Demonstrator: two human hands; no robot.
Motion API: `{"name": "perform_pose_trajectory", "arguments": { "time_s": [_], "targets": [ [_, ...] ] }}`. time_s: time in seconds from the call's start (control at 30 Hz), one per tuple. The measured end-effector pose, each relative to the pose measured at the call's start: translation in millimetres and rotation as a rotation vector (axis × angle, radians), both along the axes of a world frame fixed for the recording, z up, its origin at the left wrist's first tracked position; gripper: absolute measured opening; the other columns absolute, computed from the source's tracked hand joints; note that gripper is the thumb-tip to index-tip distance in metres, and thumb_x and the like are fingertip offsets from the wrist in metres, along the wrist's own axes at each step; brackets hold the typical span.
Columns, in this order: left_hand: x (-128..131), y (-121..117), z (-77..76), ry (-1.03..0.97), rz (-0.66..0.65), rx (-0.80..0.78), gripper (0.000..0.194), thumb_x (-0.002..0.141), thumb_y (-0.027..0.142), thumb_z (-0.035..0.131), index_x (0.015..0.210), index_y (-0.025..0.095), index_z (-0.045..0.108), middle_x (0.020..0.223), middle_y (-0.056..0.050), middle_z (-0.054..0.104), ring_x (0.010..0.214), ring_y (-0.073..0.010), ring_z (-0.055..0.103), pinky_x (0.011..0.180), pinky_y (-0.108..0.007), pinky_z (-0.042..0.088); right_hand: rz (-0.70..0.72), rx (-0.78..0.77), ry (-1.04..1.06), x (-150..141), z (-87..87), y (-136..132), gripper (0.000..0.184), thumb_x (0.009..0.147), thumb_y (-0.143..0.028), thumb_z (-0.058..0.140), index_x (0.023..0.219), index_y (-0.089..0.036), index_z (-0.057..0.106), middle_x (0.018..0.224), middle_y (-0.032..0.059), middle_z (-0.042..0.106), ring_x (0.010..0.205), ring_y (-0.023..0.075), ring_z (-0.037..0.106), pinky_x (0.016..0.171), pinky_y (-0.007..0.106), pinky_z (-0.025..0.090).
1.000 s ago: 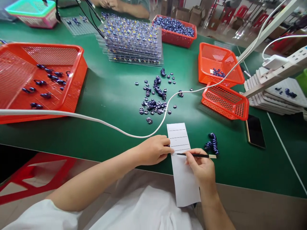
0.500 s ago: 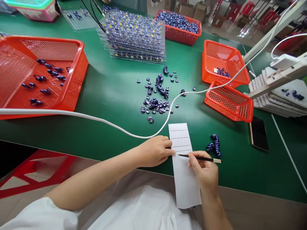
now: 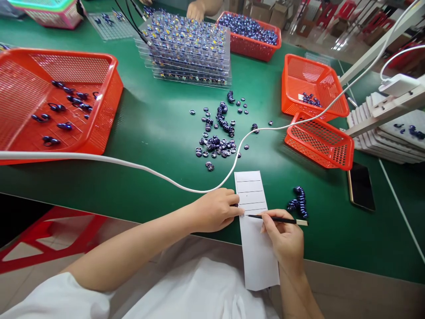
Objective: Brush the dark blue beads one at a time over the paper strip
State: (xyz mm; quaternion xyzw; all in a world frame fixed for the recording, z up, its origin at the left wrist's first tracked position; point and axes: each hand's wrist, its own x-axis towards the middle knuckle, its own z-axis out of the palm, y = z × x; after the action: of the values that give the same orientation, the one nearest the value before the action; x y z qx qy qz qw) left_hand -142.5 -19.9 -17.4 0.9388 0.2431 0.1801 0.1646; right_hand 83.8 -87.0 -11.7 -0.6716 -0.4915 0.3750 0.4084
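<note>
My right hand (image 3: 283,235) pinches a pair of slim black tweezers (image 3: 282,219) with a pale rear end, their fine tip pointing left. The tip meets the fingertips of my left hand (image 3: 217,210) over a white paper strip (image 3: 259,252) with several dark cross lines. My left hand is closed, its thumb and index finger at the strip's left edge. A small dark piece (image 3: 236,205) shows in part between its fingers; the rest is hidden. Right of the strip lies a curved row of shiny dark-blue pieces (image 3: 301,201).
Loose dark-blue pieces (image 3: 215,144) lie mid-table beyond a white cable (image 3: 166,180). Red baskets (image 3: 113,102) stand left and right (image 3: 318,141). Stacked clear trays (image 3: 192,75) are at the back, near a co-worker's hand (image 3: 196,9). A phone (image 3: 361,186) lies at right.
A co-worker's hand has come into view behind the clear trays. My hands, the tweezers and the strip hold nearly the same position; the whole view has shifted slightly.
</note>
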Motion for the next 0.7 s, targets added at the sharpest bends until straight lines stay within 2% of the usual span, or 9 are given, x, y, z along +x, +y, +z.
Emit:
{"name": "perform_pose_trajectory", "arguments": {
  "time_s": [0.33, 0.6, 0.7],
  "targets": [
    [-0.2, -0.1, -2.1, -0.003, -0.003, 0.000, 0.025, 0.092, 0.011, 0.051, 0.103, 0.020, 0.072, 0.089, -0.007, 0.064, 0.072, -0.0195, 0.053, 0.065, -0.035, 0.042, -0.019, -0.051, -0.003, -2.2, -0.2, -0.3, 0.023, 0.080, -0.042, 0.075, 0.081, -0.019, 0.071, 0.057, -0.0005, 0.065, 0.048, 0.0128, 0.060, 0.045, 0.022, 0.048],
    [-0.2, -1.8, -3.9, -0.040, 0.019, -0.019, 0.025, 0.091, 0.010, 0.051, 0.106, 0.019, 0.069, 0.087, -0.008, 0.066, 0.074, -0.0198, 0.056, 0.067, -0.033, 0.046, -0.076, -0.015, 0.259, 10.0, -17.0, -2.6, 0.023, 0.080, -0.039, 0.079, 0.083, -0.017, 0.071, 0.056, -0.0014, 0.062, 0.047, 0.0102, 0.055, 0.046, 0.021, 0.042],
    [-0.4, -6.1, -5.9, -0.111, 0.137, -0.147, 0.030, 0.095, 0.013, 0.049, 0.122, 0.014, 0.062, 0.095, -0.011, 0.070, 0.083, -0.0218, 0.063, 0.074, -0.034, 0.051, -0.110, 0.062, 0.378, 15.9, -21.2, -3.3, 0.023, 0.080, -0.037, 0.080, 0.081, -0.016, 0.071, 0.066, 0.0029, 0.070, 0.049, 0.0097, 0.056, 0.050, 0.023, 0.045]
  ]
}}
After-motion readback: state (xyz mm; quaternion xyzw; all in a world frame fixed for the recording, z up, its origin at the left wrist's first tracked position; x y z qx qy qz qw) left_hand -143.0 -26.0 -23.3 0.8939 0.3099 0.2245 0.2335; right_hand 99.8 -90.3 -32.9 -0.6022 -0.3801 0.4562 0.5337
